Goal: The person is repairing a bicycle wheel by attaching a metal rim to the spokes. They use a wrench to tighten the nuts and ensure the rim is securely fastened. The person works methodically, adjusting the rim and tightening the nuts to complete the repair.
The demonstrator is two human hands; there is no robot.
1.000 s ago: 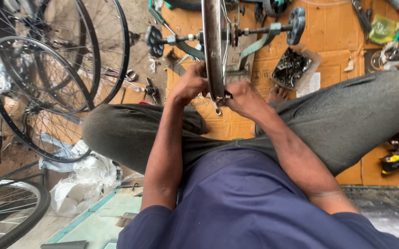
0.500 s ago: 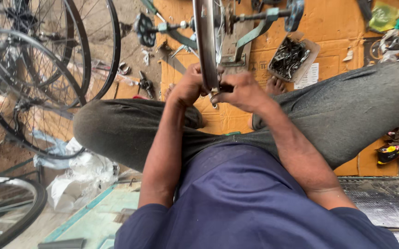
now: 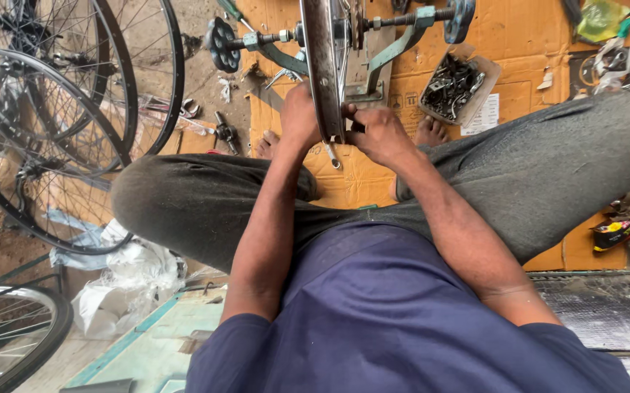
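Head view: wheel rim was seen edge-on in a truing stand, above the knees. Left hand was clasped against the rim's left side; right hand was pinched at its right. A tray of small parts lay right of the rim.

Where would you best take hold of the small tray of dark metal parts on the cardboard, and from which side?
Grip the tray by its near long wall, coming from the right hand side. It lies flat and tilted on the cardboard, heaped with loose parts, so a low two-sided pinch on the walls, kept level, seems safest. The stand crowds its left side.
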